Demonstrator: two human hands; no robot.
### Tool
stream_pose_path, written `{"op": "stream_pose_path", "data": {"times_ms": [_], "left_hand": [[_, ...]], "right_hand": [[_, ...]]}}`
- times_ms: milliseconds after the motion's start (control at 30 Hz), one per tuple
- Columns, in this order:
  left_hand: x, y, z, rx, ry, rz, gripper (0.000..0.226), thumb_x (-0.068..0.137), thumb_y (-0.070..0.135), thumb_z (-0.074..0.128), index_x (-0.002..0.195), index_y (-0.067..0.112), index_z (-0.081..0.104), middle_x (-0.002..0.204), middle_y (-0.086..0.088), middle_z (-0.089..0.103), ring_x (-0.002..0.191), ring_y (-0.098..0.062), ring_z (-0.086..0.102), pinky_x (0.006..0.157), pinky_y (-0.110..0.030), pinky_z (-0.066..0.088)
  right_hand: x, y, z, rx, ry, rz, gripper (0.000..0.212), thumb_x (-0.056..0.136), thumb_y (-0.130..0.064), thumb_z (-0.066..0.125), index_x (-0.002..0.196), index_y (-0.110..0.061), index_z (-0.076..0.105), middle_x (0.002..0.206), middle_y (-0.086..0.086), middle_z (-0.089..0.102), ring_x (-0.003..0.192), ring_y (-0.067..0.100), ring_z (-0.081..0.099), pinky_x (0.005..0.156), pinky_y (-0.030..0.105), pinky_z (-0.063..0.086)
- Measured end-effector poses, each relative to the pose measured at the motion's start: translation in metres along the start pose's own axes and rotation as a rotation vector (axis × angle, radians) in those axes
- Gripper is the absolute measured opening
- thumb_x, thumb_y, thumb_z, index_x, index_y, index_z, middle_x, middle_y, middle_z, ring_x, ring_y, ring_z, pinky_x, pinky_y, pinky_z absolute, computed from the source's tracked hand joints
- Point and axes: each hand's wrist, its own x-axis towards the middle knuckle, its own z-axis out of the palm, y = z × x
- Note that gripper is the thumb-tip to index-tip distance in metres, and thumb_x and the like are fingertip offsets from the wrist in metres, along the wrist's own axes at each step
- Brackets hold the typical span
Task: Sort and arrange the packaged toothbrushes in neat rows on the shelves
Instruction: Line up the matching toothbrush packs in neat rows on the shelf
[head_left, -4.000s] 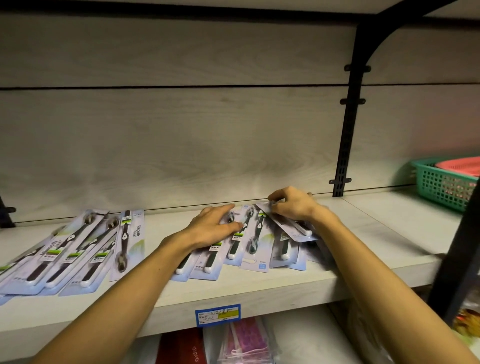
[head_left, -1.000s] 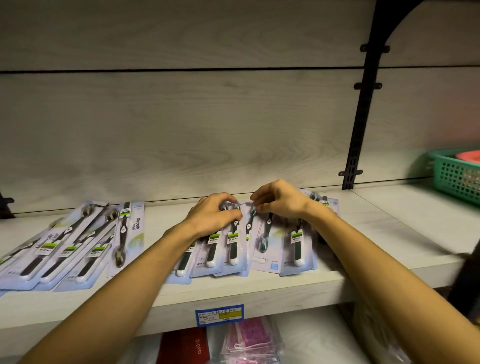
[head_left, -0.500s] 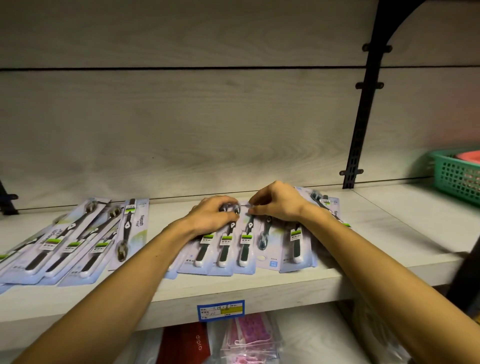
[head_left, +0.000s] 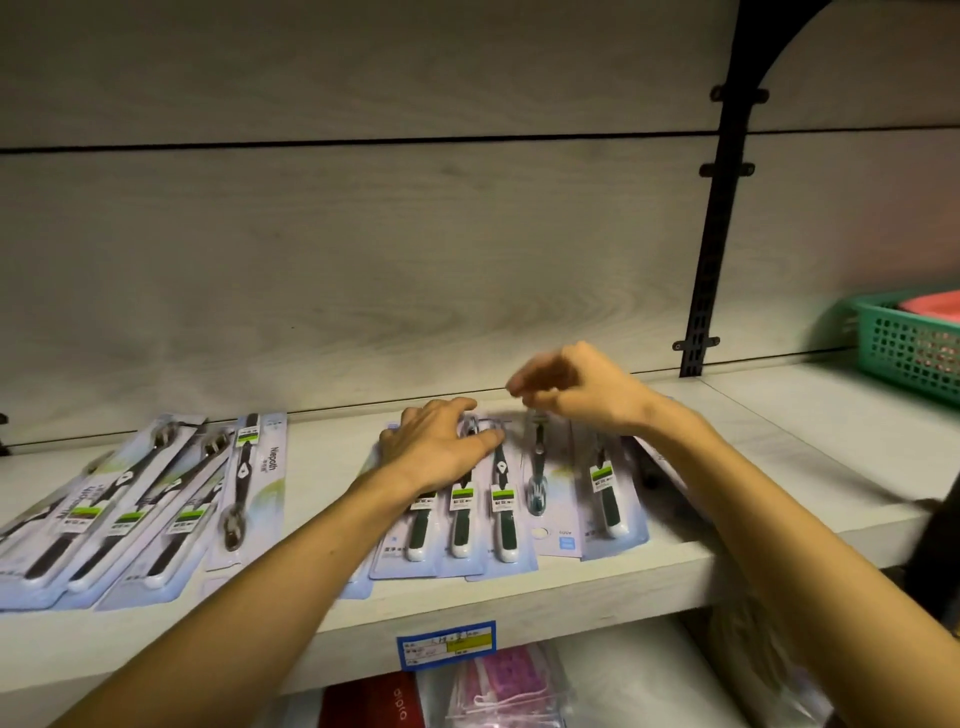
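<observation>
The left hand (head_left: 441, 444) lay flat, palm down and fingers spread, on the far ends of the packaged toothbrushes (head_left: 483, 512) directly beneath it, gripping nothing; this looked like a pinning press, meant to keep the overlapped cards from sliding while the other hand worked. The right hand (head_left: 582, 397) hung just above the shelf (head_left: 779, 441), beyond and to the right of the left one, with its fingers curled loosely toward the thumb. Motion blur made it impossible to tell whether it pinched a card edge or was free. Under and between the two hands the packs lay side by side, handles toward the person, in a fairly even row. To the left of the left forearm a second group of toothbrush packs (head_left: 130, 509) lay fanned at a slant, probably not yet squared up. The right forearm hid another pack lying at an angle beneath it. A green basket (head_left: 914, 348) far right of the right hand was cut off by the frame, and the price label (head_left: 445, 644) on the shelf edge below was unreadable.
</observation>
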Motion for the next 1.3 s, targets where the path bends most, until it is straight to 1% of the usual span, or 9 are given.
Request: {"op": "stream_pose_path", "data": {"times_ms": [133,267,367,533,800,900,1000,1167,1300], "left_hand": [[0.004,0.002,0.001,0.086,-0.029,0.048,0.062,0.090,0.070,0.046,0.147,0.044,0.042,0.157,0.009,0.037,0.144,-0.025,0.029,0.113,-0.052,0.024],[0.008,0.002,0.000,0.127,-0.110,0.123,0.050,0.098,0.059,0.044,0.147,0.051,0.037,0.166,0.011,0.016,0.152,-0.023,0.011,0.117,-0.065,0.011],[0.010,0.002,0.000,0.091,-0.121,0.133,0.044,0.098,0.058,0.045,0.142,0.054,0.044,0.165,0.013,0.020,0.153,-0.022,0.012,0.116,-0.066,0.009],[0.008,0.004,-0.001,-0.028,-0.026,0.144,0.040,0.092,0.064,0.053,0.126,0.044,0.063,0.135,0.018,0.057,0.134,-0.019,0.044,0.111,-0.060,0.026],[0.006,0.003,-0.003,-0.054,0.050,0.055,0.031,0.091,0.058,0.059,0.114,0.040,0.070,0.129,0.016,0.064,0.132,-0.020,0.049,0.114,-0.061,0.020],[0.006,0.002,-0.002,-0.039,0.061,0.047,0.038,0.090,0.060,0.059,0.122,0.040,0.067,0.135,0.014,0.061,0.136,-0.021,0.045,0.116,-0.061,0.016],[0.007,0.002,-0.003,-0.048,0.114,0.050,0.042,0.089,0.057,0.061,0.128,0.040,0.061,0.143,0.011,0.054,0.139,-0.022,0.041,0.118,-0.061,0.013],[0.013,-0.001,-0.014,-0.394,0.347,0.109,0.031,0.095,0.047,0.059,0.123,0.033,0.064,0.136,0.008,0.060,0.125,-0.021,0.055,0.110,-0.046,0.039],[0.013,-0.007,-0.023,-0.584,0.300,0.179,0.027,0.099,0.037,0.057,0.123,0.029,0.066,0.128,0.010,0.065,0.120,-0.013,0.059,0.106,-0.037,0.046]], "right_hand": [[-0.037,-0.005,0.005,-0.133,-0.267,0.027,0.029,0.080,-0.051,0.076,0.102,-0.033,0.077,0.103,-0.019,0.074,0.100,0.000,0.067,0.096,0.032,0.053],[-0.062,-0.008,0.010,-0.184,-0.294,0.032,0.061,0.064,-0.077,0.073,0.112,-0.039,0.071,0.120,-0.021,0.066,0.112,0.002,0.060,0.100,0.032,0.051],[-0.066,-0.007,0.009,-0.170,-0.250,-0.015,0.051,0.071,-0.065,0.076,0.111,-0.034,0.075,0.121,-0.019,0.066,0.113,0.001,0.060,0.099,0.030,0.052],[-0.068,0.003,-0.005,-0.163,-0.259,-0.025,0.038,0.084,-0.046,0.074,0.116,-0.027,0.074,0.126,-0.014,0.066,0.116,0.004,0.060,0.102,0.029,0.051],[-0.060,0.000,-0.033,-0.193,-0.300,0.016,0.029,0.093,-0.024,0.070,0.122,-0.023,0.072,0.119,-0.010,0.071,0.108,0.007,0.065,0.097,0.024,0.050],[-0.057,-0.002,-0.036,-0.195,-0.233,0.001,0.026,0.090,-0.010,0.071,0.115,-0.015,0.075,0.106,-0.003,0.075,0.097,0.015,0.070,0.089,0.030,0.055],[-0.058,-0.002,-0.039,-0.125,-0.144,0.002,0.026,0.089,-0.004,0.070,0.113,-0.012,0.076,0.100,-0.002,0.076,0.085,0.012,0.070,0.079,0.024,0.058],[-0.064,0.007,-0.048,0.115,0.002,0.048,0.033,0.086,0.011,0.063,0.109,-0.009,0.076,0.100,0.000,0.078,0.089,0.009,0.073,0.079,0.031,0.061],[-0.064,0.011,-0.051,0.189,0.044,0.026,0.036,0.086,0.013,0.064,0.109,-0.011,0.076,0.107,0.000,0.077,0.101,0.014,0.073,0.091,0.028,0.058]]}}
